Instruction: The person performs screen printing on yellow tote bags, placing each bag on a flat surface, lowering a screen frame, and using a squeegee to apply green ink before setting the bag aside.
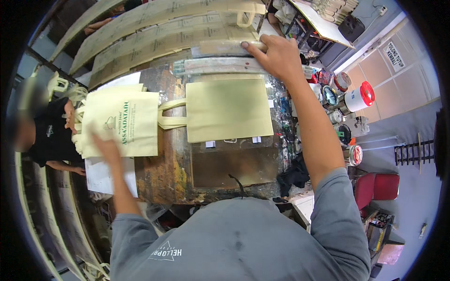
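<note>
Standing at a paint-stained table [161, 173], you have a plain cream tote bag [229, 110] flat near its middle, its handles [172, 123] pointing left. Its near edge overlaps a brown board [234, 164]. To the left lies a stack of printed tote bags [123, 119], the top one bearing green lettering. Just beyond the plain bag runs a taped bar [218, 48]; your right hand [276, 54] has its fingers curled over that bar's right end. Your left hand [108, 149] is blurred above the stack, so whether its fingers grip anything can't be told. The step looks like handling bags around the bar; the next move seems to call for a steady right hold and the plain bag kept flat.
</note>
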